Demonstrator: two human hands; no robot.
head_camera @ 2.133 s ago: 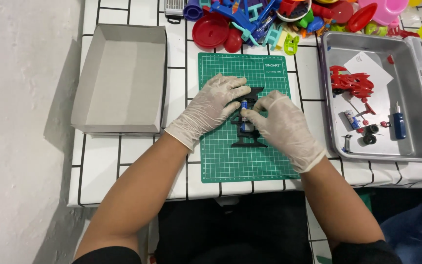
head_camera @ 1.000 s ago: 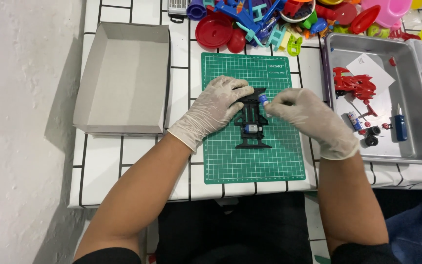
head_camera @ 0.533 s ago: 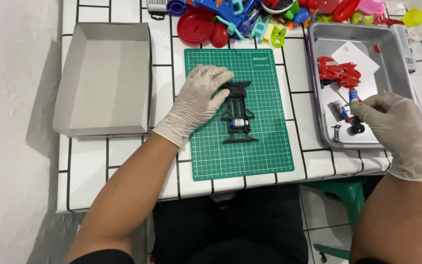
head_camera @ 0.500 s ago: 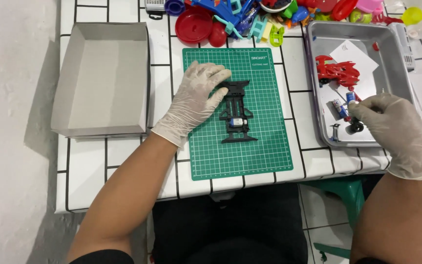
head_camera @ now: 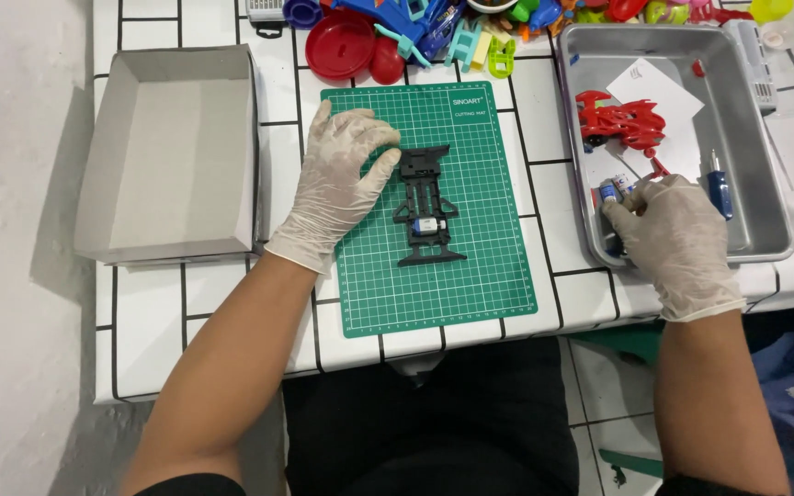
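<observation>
We see the black toy car frame (head_camera: 426, 206) lying longways up the middle of the green cutting mat (head_camera: 470, 303), our left hand (head_camera: 337, 174) resting flat and loose against its left side, while our right hand (head_camera: 673, 234), away in the metal tray (head_camera: 765, 184), seems to pinch a small part.

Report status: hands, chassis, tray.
Left hand steadies black plastic toy-car chassis on green cutting mat. Right hand inside grey metal tray, grip unclear. Nothing obstructing.
</observation>
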